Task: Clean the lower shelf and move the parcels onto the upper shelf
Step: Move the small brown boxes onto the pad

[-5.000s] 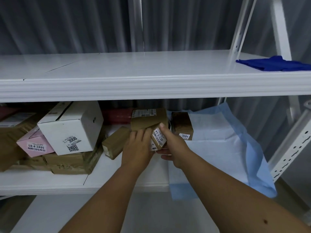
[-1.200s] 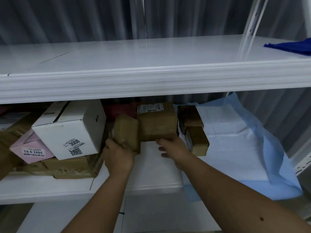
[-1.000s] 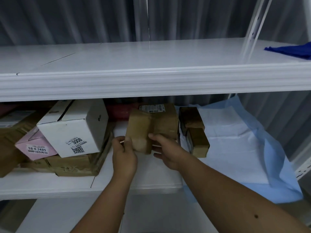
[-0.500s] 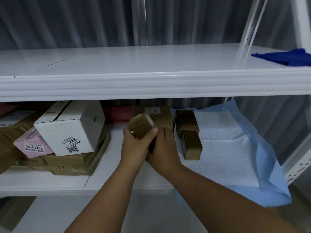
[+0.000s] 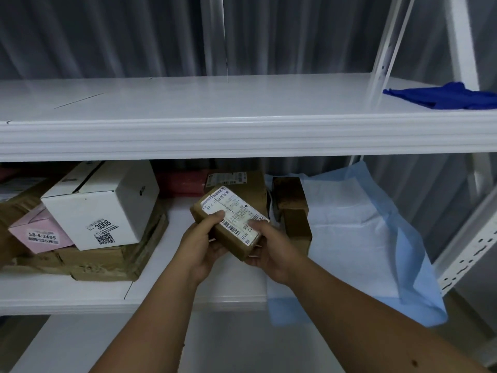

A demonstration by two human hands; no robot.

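Observation:
A small brown parcel (image 5: 215, 232) with a white shipping label is held tilted in front of the lower shelf (image 5: 188, 300). My left hand (image 5: 200, 247) grips its left end and my right hand (image 5: 271, 250) grips its right end. Behind it a larger brown parcel (image 5: 250, 188) stands on the lower shelf. Two small brown parcels (image 5: 291, 208) sit to the right, on the edge of a light blue pad (image 5: 363, 238). The upper shelf (image 5: 215, 109) bears only a dark blue cloth (image 5: 443, 95) at its right end.
At the left of the lower shelf a white box marked 3008 (image 5: 107, 205) and a pink box (image 5: 40, 232) lie on flat brown parcels (image 5: 102, 262). A red packet (image 5: 180, 183) lies at the back. White perforated uprights (image 5: 468, 246) stand at the right.
Both hands have drawn the small brown parcel off the lower shelf toward me and turned it so its white label faces up. The other parcels have stayed in place.

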